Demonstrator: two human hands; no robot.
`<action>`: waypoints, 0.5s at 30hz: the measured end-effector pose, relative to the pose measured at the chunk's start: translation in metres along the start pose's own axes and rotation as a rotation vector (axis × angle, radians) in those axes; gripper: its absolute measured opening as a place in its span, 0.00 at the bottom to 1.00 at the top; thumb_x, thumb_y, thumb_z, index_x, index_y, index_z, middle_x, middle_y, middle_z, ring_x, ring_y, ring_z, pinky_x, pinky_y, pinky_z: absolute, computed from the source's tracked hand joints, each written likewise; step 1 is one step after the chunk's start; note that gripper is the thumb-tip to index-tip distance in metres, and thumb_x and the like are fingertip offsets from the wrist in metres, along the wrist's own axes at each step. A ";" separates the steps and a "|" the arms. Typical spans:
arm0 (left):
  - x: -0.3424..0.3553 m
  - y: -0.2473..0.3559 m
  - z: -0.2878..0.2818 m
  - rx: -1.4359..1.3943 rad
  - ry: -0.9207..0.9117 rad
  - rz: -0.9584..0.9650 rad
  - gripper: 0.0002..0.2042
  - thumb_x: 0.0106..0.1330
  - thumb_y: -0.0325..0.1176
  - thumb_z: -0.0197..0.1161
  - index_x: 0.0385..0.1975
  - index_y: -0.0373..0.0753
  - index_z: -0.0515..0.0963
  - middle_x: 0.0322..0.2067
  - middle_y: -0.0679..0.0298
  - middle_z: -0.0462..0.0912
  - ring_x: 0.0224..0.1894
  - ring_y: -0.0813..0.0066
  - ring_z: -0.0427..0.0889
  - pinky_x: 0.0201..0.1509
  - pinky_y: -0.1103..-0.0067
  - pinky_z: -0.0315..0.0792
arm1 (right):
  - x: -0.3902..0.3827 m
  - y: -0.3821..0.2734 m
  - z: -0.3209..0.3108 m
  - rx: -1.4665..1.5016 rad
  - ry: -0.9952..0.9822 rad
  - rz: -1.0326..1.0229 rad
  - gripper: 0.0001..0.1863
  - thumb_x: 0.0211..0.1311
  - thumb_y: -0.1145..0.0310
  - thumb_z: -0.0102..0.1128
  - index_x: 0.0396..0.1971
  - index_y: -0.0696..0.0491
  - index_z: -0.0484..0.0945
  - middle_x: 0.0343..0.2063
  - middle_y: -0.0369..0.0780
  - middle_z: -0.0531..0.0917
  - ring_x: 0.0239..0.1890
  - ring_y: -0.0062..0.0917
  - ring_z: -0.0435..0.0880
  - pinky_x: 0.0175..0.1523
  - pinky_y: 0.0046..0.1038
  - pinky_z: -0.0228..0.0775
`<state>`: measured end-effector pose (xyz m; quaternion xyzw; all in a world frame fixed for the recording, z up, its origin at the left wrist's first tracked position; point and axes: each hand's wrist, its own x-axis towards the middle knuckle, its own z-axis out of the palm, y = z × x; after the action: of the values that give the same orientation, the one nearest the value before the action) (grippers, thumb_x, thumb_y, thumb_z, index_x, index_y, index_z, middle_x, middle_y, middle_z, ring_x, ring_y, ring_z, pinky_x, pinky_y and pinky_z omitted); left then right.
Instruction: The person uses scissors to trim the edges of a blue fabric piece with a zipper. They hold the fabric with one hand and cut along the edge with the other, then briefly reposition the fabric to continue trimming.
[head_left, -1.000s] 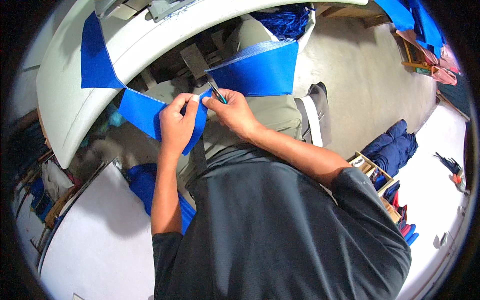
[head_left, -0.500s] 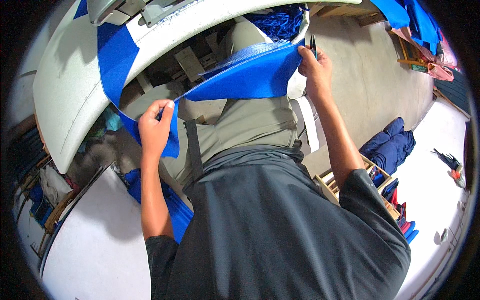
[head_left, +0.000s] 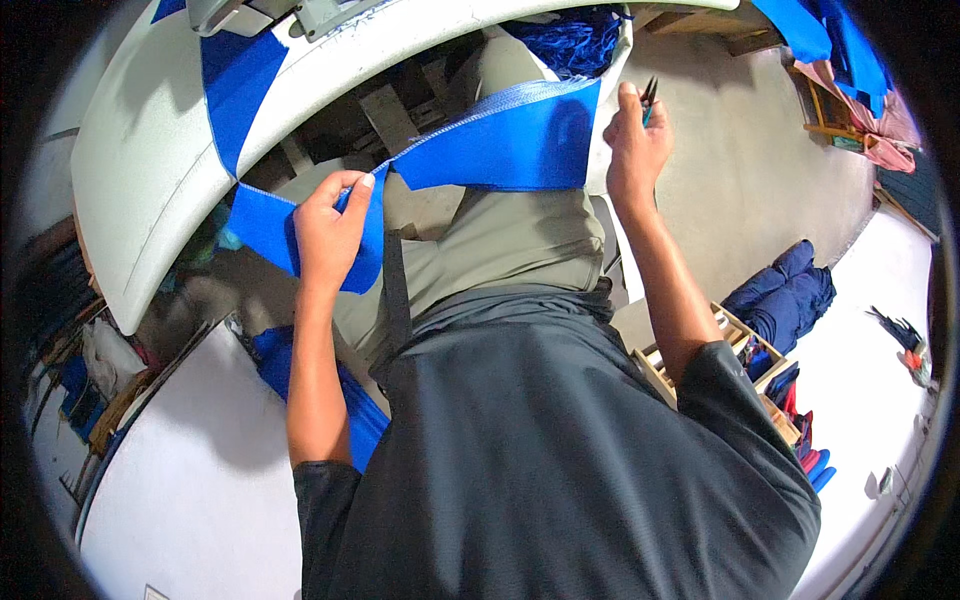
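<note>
My left hand (head_left: 333, 222) is closed, its thumb and fingers pinching the edge where two blue fabric pieces meet. One blue fabric piece (head_left: 500, 148) stretches right from that pinch over my lap, its pale stitched edge along the top. A smaller blue piece (head_left: 262, 228) hangs to the left, joined to a blue strip (head_left: 240, 85) lying on the white machine table. My right hand (head_left: 640, 145) is closed around small dark thread snips (head_left: 650, 98), points up. It is just right of the long piece's end, apart from it.
The curved white table edge (head_left: 160, 240) carries a grey sewing machine part (head_left: 325, 15) above. A bag of blue scraps (head_left: 565, 42) hangs beyond my lap. On the right are a wooden crate (head_left: 655, 375) and dark blue bundles (head_left: 780, 290); another white tabletop (head_left: 190, 450) lies left.
My right hand has let go of the fabric's end and shifted slightly right, snips still in it. My left hand has moved right and slightly up, drawing the joined pieces along.
</note>
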<state>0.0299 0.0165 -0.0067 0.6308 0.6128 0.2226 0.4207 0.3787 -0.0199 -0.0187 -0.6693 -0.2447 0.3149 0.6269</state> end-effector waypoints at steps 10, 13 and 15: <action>-0.009 0.007 0.002 -0.073 -0.007 -0.017 0.09 0.70 0.32 0.64 0.39 0.31 0.82 0.33 0.69 0.84 0.35 0.88 0.78 0.41 0.85 0.73 | -0.120 0.012 0.106 0.119 -0.782 0.866 0.24 0.73 0.44 0.51 0.28 0.51 0.74 0.14 0.26 0.64 0.14 0.12 0.58 0.19 0.21 0.49; -0.011 0.009 0.001 -0.061 -0.006 -0.025 0.08 0.70 0.32 0.64 0.38 0.32 0.82 0.32 0.70 0.84 0.34 0.88 0.77 0.40 0.85 0.72 | -0.120 0.020 0.113 0.134 -0.801 0.867 0.23 0.73 0.45 0.51 0.28 0.51 0.74 0.14 0.27 0.65 0.14 0.13 0.59 0.19 0.21 0.49; -0.012 0.008 0.001 -0.059 -0.008 -0.029 0.08 0.70 0.32 0.64 0.38 0.32 0.82 0.31 0.70 0.84 0.34 0.88 0.76 0.39 0.85 0.72 | -0.121 0.017 0.116 0.153 -0.794 0.861 0.22 0.73 0.46 0.51 0.29 0.50 0.72 0.14 0.25 0.61 0.14 0.11 0.54 0.19 0.20 0.44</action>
<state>0.0331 0.0059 0.0017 0.6102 0.6133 0.2318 0.4447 0.2101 -0.0294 -0.0236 -0.4921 -0.1436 0.7842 0.3496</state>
